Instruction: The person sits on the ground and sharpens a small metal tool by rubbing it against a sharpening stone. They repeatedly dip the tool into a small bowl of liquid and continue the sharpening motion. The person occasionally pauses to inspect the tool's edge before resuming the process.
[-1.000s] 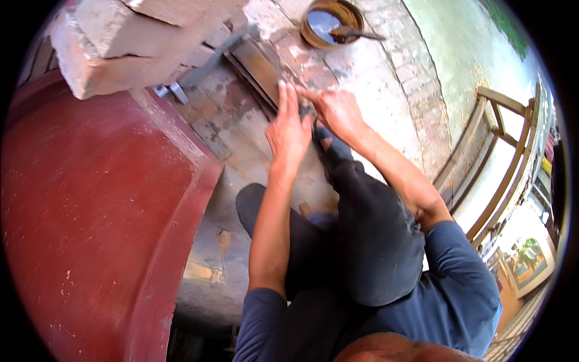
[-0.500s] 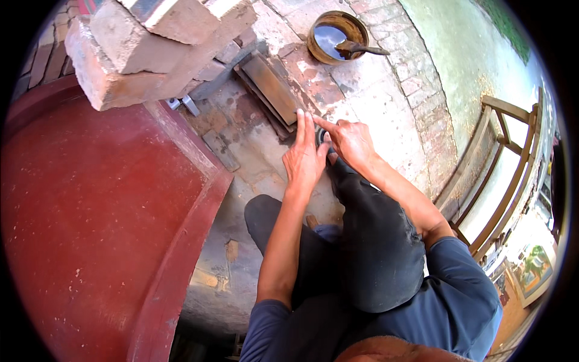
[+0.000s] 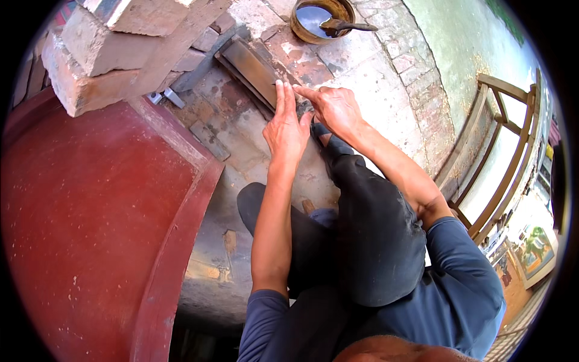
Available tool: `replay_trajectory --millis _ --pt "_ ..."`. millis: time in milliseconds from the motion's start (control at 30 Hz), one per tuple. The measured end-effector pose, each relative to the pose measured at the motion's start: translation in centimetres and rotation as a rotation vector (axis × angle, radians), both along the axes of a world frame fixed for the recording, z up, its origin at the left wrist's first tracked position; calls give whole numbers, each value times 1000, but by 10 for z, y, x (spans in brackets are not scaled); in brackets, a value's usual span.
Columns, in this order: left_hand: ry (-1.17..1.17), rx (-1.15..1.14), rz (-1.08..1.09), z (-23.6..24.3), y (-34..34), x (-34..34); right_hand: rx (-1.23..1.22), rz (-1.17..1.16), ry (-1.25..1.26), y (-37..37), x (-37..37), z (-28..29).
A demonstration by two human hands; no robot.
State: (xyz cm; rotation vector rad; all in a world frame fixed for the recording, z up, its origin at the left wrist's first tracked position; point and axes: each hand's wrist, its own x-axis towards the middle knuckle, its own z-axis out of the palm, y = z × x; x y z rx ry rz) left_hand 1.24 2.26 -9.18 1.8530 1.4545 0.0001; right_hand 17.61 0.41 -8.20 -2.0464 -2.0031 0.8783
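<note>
At the near end of a brown, flat-topped rectangular block (image 3: 256, 72), low over pale red brick paving (image 3: 368, 84): bare left hand (image 3: 284, 134), index and middle fingers straight and side by side, tips at the block, thumb spread away. Just to the right, bare right hand (image 3: 338, 113), index finger extended toward those fingertips, other fingers curled. Anything thin pinched beneath either: impossible to tell. Likely step in hand: pressing or guiding with both hands together. Probably called for next: steady, level finger pressure along the top face. Near the hands, a dark-shod foot (image 3: 321, 130). Beyond the block, a round brown bowl (image 3: 306, 36) of liquid, dark-handled tool (image 3: 356, 26) across the rim. Leftward, a broad dark-red panel (image 3: 102, 211).
</note>
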Motion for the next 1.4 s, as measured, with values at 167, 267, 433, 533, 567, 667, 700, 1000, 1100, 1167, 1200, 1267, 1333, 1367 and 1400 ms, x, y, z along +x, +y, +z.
replay_trajectory --millis 167,267,433,533,567,667,700,1000,1100,1167,1200,1267,1333,1367,1400 --pt "52 -91 -47 13 -26 3 12 17 -41 -29 4 1" --pt "-53 55 14 -2 -8 -2 93 -10 -39 -9 0 -7" --pt "73 -83 -39 11 -14 1 1 27 -46 -20 3 -3" --pt "39 -108 -39 15 -25 7 4 2 -14 -36 9 -5" --pt "-14 -35 -13 8 -21 4 53 -1 -14 -28 8 -5" --pt "-60 53 3 2 7 -5 82 35 -51 5 0 -9" --pt "-46 10 8 4 -2 -3 37 40 -44 -2 1 -6" --pt "-46 19 8 3 3 -1 104 4 -9 -1 0 -8" --pt "13 -40 -6 2 -12 -4 -6 20 15 -10 0 -3" --pt "51 -99 -64 7 -31 0 5 32 13 -37 10 -14" --pt "-8 -90 -52 7 -34 0 16 26 -7 -42 10 -12" --pt "-10 -85 22 5 -20 3 -43 -22 24 -23 4 -6" --pt "-37 38 32 3 9 1 78 31 -11 11 2 -8" --pt "-20 22 25 4 5 0 43 38 -10 10 -1 -11" --pt "-3 7 19 5 -1 -1 8 31 17 -4 0 -12"
